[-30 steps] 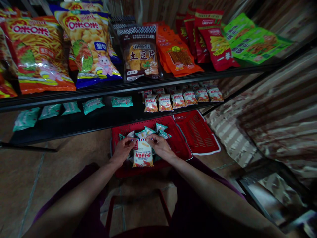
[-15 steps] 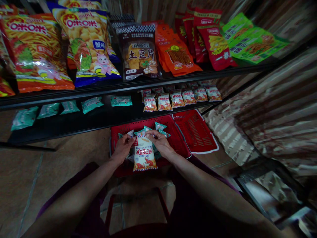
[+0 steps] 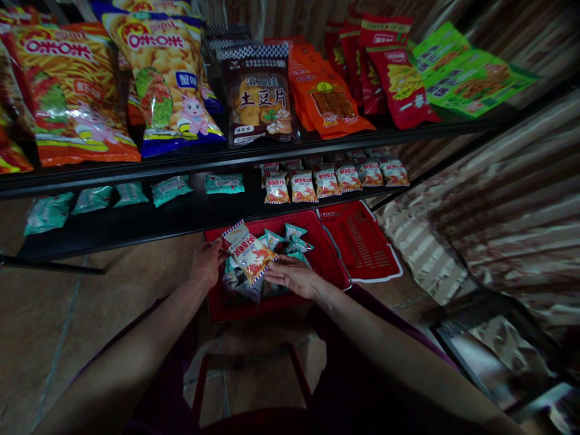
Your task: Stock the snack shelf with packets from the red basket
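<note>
A small white and orange snack bag [image 3: 248, 251] with red lettering hangs tilted over a red shopping basket [image 3: 327, 257]. My left hand [image 3: 207, 261] pinches its upper left edge, the thumb and fingertips closed on it. At the bag's lower right corner, my right hand [image 3: 292, 275] holds on with its thumb above and its fingers underneath. Inside the basket, below and behind the bag, lie several teal snack packets [image 3: 295, 231] and whitish packets [image 3: 247, 291]. The held bag hides part of them.
Several more small white and orange bags [image 3: 303, 186] and teal packets [image 3: 171, 190] line the lower black shelf [image 3: 131, 226]. Larger snack bags [image 3: 167, 78] stand on the upper shelf. A second red basket [image 3: 362, 241] adjoins at right, near corrugated sheeting [image 3: 453, 241].
The bag has turned from upright to tilted and shifted up and left. My right hand has slid from its top edge to its lower right corner; my left hand moved slightly left.
</note>
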### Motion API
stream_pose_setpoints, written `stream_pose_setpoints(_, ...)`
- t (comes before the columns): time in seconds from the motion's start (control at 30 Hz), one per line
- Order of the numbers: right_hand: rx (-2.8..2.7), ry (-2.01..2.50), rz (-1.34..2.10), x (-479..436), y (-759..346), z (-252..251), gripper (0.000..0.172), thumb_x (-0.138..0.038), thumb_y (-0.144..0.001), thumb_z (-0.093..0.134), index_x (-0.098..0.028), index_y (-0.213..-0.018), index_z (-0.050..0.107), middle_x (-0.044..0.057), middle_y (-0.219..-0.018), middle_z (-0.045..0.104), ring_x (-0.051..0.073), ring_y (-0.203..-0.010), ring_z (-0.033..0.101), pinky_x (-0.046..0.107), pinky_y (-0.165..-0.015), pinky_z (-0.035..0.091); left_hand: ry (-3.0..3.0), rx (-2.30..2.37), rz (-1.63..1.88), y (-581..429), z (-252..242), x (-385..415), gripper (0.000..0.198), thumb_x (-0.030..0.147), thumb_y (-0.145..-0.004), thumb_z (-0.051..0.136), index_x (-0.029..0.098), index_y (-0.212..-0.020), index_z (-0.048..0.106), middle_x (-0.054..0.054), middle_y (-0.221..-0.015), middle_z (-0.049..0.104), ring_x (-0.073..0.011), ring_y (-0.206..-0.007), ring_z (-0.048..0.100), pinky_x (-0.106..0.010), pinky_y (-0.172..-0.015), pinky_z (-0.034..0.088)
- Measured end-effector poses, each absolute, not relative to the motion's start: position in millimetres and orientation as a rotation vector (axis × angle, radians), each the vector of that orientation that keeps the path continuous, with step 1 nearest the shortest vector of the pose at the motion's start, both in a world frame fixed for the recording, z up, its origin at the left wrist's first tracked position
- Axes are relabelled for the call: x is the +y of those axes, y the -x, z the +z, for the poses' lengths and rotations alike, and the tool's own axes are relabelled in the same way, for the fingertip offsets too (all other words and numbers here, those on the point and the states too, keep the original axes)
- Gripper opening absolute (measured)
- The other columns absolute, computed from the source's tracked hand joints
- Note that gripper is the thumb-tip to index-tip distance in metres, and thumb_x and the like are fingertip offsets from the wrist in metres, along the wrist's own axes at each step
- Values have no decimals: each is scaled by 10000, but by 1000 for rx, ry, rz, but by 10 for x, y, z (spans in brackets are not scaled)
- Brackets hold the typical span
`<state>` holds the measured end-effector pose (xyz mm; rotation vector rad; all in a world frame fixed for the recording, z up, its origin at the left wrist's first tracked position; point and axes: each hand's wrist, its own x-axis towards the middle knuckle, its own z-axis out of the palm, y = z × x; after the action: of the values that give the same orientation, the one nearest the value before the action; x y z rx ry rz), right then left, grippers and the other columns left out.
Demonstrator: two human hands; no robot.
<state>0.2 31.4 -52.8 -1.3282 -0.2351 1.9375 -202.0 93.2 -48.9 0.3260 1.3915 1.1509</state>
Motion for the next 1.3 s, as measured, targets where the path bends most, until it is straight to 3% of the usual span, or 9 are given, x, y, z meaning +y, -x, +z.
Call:
stream_pose_setpoints(0.37, -265, 1397, 1899, 331, 100, -454, 235, -77, -640, 779, -139, -809, 628, 19, -709, 701, 121, -587, 660, 248, -600, 571, -311, 1351, 1174, 2056, -455, 968, 208, 194, -611, 732, 148, -603, 529, -7, -601, 631, -124, -575, 609, -292, -649, 505)
stream_pose_setpoints(0.6, -342, 1387, 1891, 259, 74, -521, 278, -137, -591, 820, -149, -818, 659, 22, -754, 710, 134, -637, 669, 286, -670, 575, -417, 1303, 1223, 2065, -478, 952, 320, 291, -524, 802, 155, -583, 518, 12, -613, 630, -123, -607, 607, -293, -659, 509)
stream_pose_setpoints(0.77, -392, 1356, 1920, 241, 68, -541, 239, -203, -632, 799, -128, -815, 666, 46, -777, 710, 141, -674, 675, 324, -745, 569, -457, 1275, 1239, 2097, -539, 960, 368, 312, -509, 822, 162, -573, 491, 17, -610, 630, -128, -615, 610, -286, -647, 508)
stream_pose_setpoints(1.07, -306, 1383, 1772, 302, 89, -534, 237, -277, -668, 799, -166, -790, 629, 5, -700, 689, 115, -604, 664, 236, -611, 556, -452, 1305, 1208, 2189, -568, 942, 355, 325, -511, 819, 153, -593, 519, -2, -635, 641, -138, -639, 622, -312, -686, 516)
stream_pose_setpoints(1.3, -372, 1411, 1790, 296, 85, -553, 128, -184, -742, 732, -143, -788, 620, 38, -715, 701, 137, -660, 693, 237, -631, 563, -440, 1317, 1208, 2198, -496, 988, 349, 326, -498, 818, 156, -630, 543, -15, -687, 664, -154, -674, 636, -305, -681, 506)
